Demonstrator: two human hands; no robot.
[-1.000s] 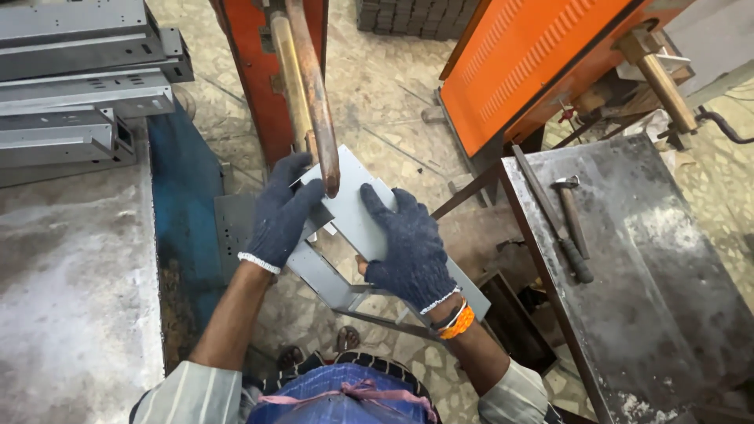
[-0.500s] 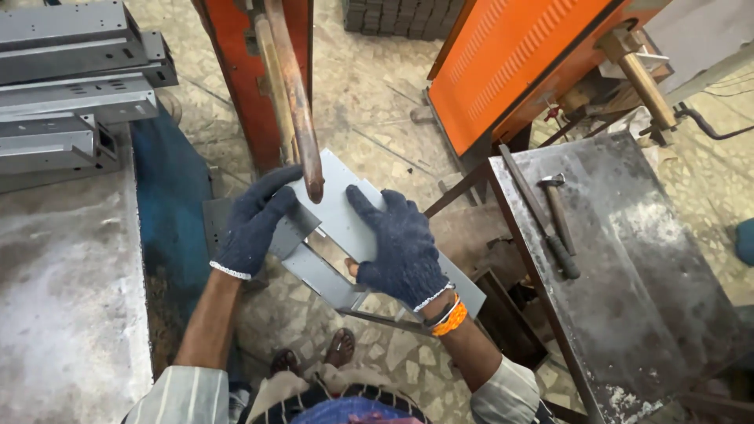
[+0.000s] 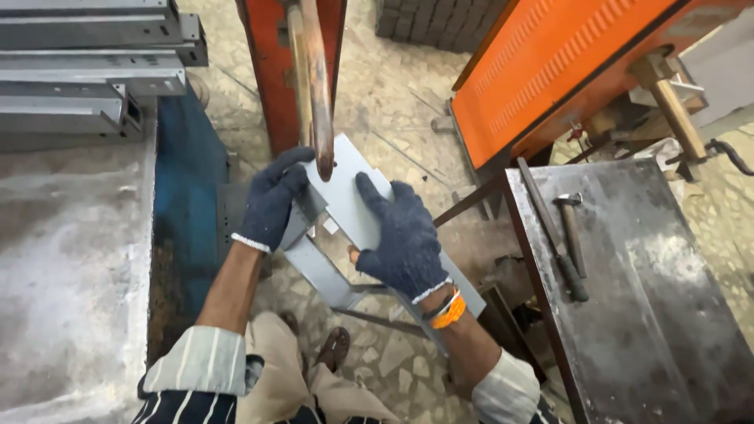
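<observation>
Head view: stacked grey channels (image 3: 86,71) lie at the left table's (image 3: 63,259) far edge. Left hand (image 3: 271,200) and right hand (image 3: 400,239), gloved, each grip the grey sheet-metal bracket (image 3: 345,200) under the copper rod tip (image 3: 318,94), over open floor. Right bench (image 3: 652,314) carries a hammer (image 3: 569,228) near its left edge.

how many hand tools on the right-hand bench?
2: a hammer and a long dark bar or file, lying side by side near the steel bench's left edge. More may sit out of view.
</observation>
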